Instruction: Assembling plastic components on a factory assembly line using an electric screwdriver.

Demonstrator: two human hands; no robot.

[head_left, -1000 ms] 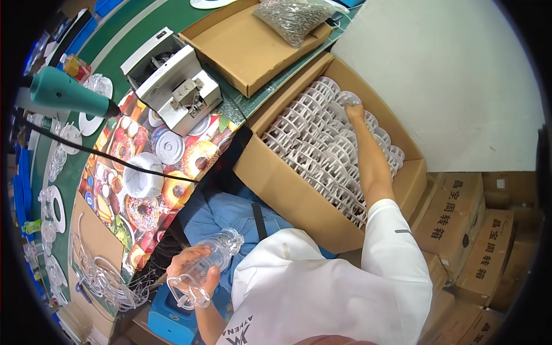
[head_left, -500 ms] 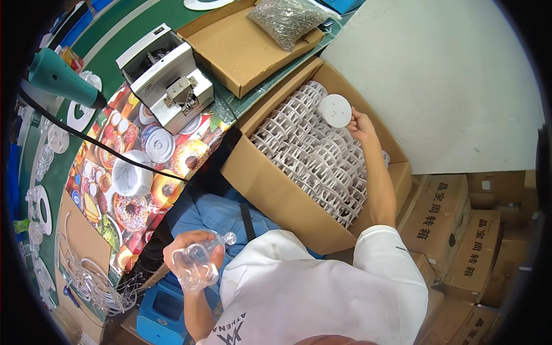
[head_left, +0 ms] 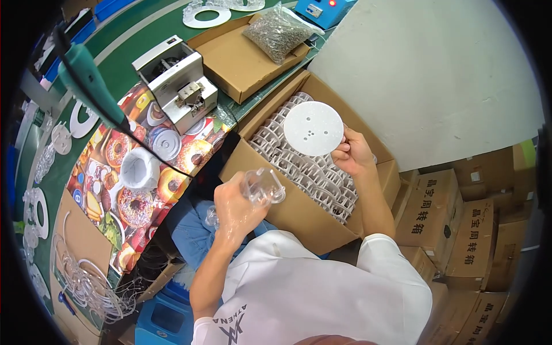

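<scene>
Between the fingertips of my right hand (head_left: 355, 152) is the right edge of a round white disc (head_left: 314, 127) with several small holes, its flat face turned up. It is held above an open cardboard box (head_left: 276, 198) filled with rows of white ribbed plastic parts (head_left: 313, 181). My left hand (head_left: 237, 202), over my lap and beside the box's near left side, is closed around a clear plastic part (head_left: 264, 187) with a rounded, hollow shape. Some of that part is hidden behind the fingers, and a clear rounded end shows below the hand.
Left of me, a green bench holds a white metal machine (head_left: 178, 86), a lined white bowl (head_left: 140, 168) and a hanging teal electric screwdriver (head_left: 92, 83). A bag of small metal pieces (head_left: 279, 34) lies in a shallow carton (head_left: 230, 72). Closed cartons (head_left: 428, 210) are stacked at the right.
My right hand has raised the white disc from the box's contents toward me. My left hand has moved right and up with the clear plastic part, turning so its back shows.
</scene>
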